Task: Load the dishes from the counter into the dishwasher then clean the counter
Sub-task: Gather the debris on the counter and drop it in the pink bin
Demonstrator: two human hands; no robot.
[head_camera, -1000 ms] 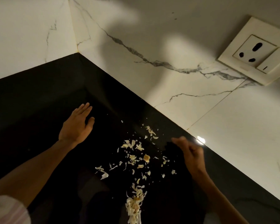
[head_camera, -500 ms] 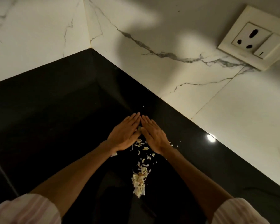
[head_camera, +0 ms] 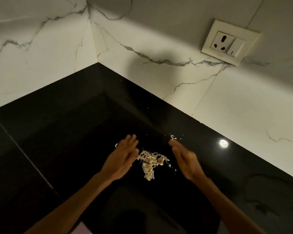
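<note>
Down on the glossy black stone table [head_camera: 61, 125], both bare forearms reached forward from the bottom of the view, converging toward a small heap of pale, shredded vegetable scraps [head_camera: 150, 163]. That heap lay between the two hands, touching the thumb side of the left hand [head_camera: 122, 157] and just apart from the right hand [head_camera: 184, 159].

The left hand was spread loosely, its fingers straight and angled up and to the right, the palm turned toward the heap; it held nothing. The right hand stood on its edge, fingers straight and together, pointing up and to the left, palm facing the pile; it too held nothing, though motion blur softened its outline.

Just beyond the right hand's fingertips lay a few stray pale flakes [head_camera: 172, 137], and one more pale bit [head_camera: 116, 145] showed at the outer side of the left hand.

Farther past the hands, white marble-veined wall tiles [head_camera: 159, 39] met in a corner, and a cream wall socket with a switch [head_camera: 228, 42] sat well beyond and right of the right hand. A round reflected light spot [head_camera: 223, 143] shone on the table right of that hand.
</note>
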